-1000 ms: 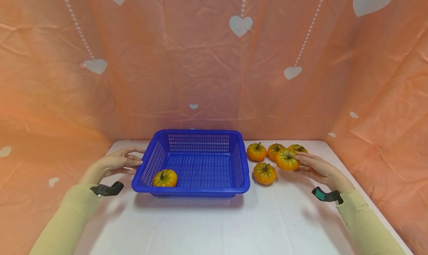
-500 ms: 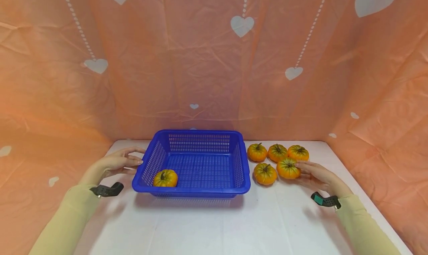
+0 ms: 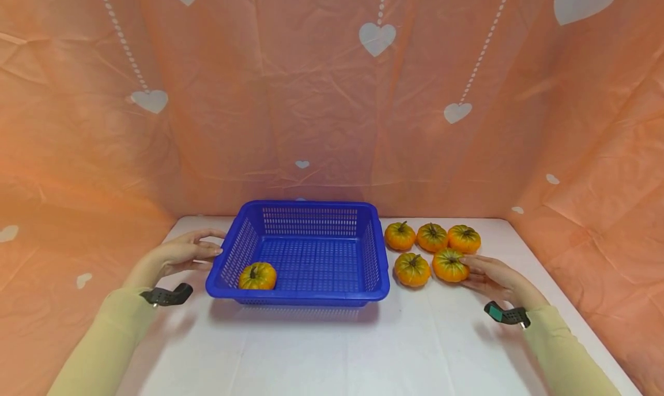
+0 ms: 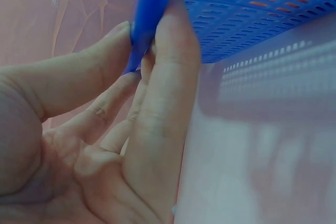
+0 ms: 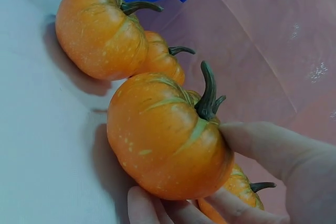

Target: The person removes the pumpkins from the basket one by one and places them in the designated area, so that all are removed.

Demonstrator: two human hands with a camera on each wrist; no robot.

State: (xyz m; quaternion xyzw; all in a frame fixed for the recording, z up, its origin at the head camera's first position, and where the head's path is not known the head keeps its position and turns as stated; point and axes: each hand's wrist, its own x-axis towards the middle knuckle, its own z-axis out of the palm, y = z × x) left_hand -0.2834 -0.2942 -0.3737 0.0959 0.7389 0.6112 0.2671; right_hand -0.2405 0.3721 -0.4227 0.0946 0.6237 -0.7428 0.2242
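A blue plastic basket (image 3: pixel 298 295) with slotted walls stands on the white table, one small orange pumpkin (image 3: pixel 257 276) in its near left corner. My left hand (image 3: pixel 181 253) pinches the basket's left rim; in the left wrist view the thumb lies on one side of the rim (image 4: pixel 152 11) and fingers on the other. To the right of the basket, my right hand (image 3: pixel 495 275) holds a green-topped orange pumpkin (image 3: pixel 450 265) at its right side. The right wrist view has this pumpkin (image 5: pixel 168 140) between thumb and fingers, its dark stem pointing up.
Several more pumpkins sit close by: one (image 3: pixel 412 270) just left of the held one, and a back row with pumpkins at its left (image 3: pixel 400 236), middle (image 3: pixel 432 237) and right (image 3: pixel 464 238). An orange cloth with white hearts (image 3: pixel 377 38) hangs behind the table (image 3: pixel 332 350).
My right hand has brought its pumpkin down and toward me, in front of the back row, uncovering the pumpkins behind. The left hand and basket have stayed put.
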